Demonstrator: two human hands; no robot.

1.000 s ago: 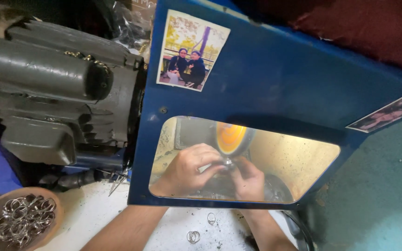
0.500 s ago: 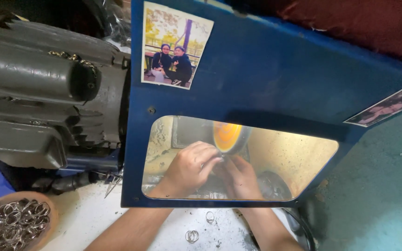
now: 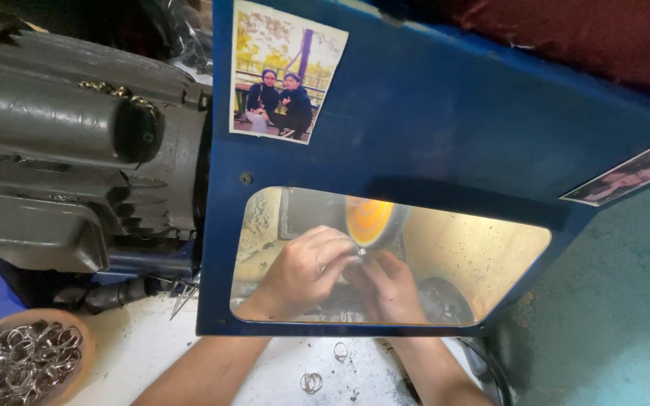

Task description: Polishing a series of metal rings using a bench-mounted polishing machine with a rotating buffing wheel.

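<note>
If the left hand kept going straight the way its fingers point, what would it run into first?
Most likely the spinning orange wheel. The left hand reaches up and right behind the window in the blue guard, fingertips beside the right hand, just below that wheel. Depth is hard to judge through the window.

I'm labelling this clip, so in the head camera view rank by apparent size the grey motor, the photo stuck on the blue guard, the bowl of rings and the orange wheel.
1. grey motor
2. photo
3. bowl of rings, partly cropped by the frame, so unsure against the photo
4. orange wheel, partly hidden behind the hands
</note>
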